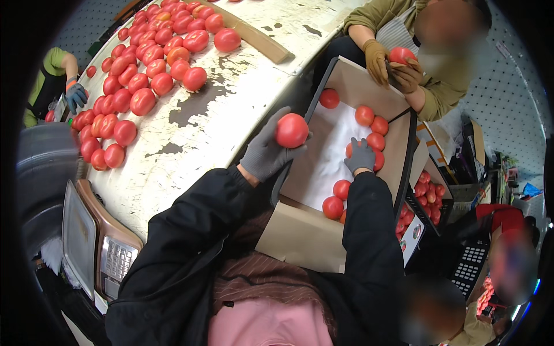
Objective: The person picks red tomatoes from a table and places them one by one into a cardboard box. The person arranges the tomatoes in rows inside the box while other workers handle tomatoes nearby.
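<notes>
In its grey knit glove, my left hand (264, 151) holds a large red tomato (292, 130) between the table edge and a paper-lined box (308, 243). My right hand (361, 155), gloved the same way, reaches down into that box. Its fingers rest on a tomato (352, 149) that they partly cover; whether they grip it is unclear. Several more tomatoes lie along the box's right side, among them one (364, 115) farther up and one (333, 207) near the flap. A single tomato (329, 98) sits in the upper left corner. My right sleeve hides part of the lower right.
Many loose tomatoes (143, 102) cover the left of the worn white table (207, 142). A cardboard strip (255, 34) lies across its top. A scale (117, 255) stands lower left. Across the box, a co-worker's gloved hands (391, 71) hold a tomato. Another gloved hand (76, 94) works far left.
</notes>
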The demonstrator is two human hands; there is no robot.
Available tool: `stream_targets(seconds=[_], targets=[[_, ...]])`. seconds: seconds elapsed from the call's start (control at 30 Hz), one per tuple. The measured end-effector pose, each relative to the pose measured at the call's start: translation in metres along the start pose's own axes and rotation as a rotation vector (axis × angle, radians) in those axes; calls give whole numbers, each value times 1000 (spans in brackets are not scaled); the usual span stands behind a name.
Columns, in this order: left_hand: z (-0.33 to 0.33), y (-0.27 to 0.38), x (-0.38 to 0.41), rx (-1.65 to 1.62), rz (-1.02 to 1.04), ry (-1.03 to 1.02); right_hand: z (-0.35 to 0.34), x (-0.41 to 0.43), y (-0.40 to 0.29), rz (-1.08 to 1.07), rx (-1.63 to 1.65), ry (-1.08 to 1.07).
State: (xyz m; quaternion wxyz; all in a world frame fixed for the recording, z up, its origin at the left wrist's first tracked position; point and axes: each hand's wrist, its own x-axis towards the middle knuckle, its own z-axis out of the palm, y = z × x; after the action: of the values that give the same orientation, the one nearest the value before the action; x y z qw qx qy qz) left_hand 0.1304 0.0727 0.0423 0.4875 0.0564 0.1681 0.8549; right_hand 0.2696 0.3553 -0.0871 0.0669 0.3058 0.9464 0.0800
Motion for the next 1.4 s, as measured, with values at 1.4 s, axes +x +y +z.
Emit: stream_targets(seconds=[1.4], targets=[[6,-11,-7,1087,300,-201,-147,-71,-104,-275,2157,-363]])
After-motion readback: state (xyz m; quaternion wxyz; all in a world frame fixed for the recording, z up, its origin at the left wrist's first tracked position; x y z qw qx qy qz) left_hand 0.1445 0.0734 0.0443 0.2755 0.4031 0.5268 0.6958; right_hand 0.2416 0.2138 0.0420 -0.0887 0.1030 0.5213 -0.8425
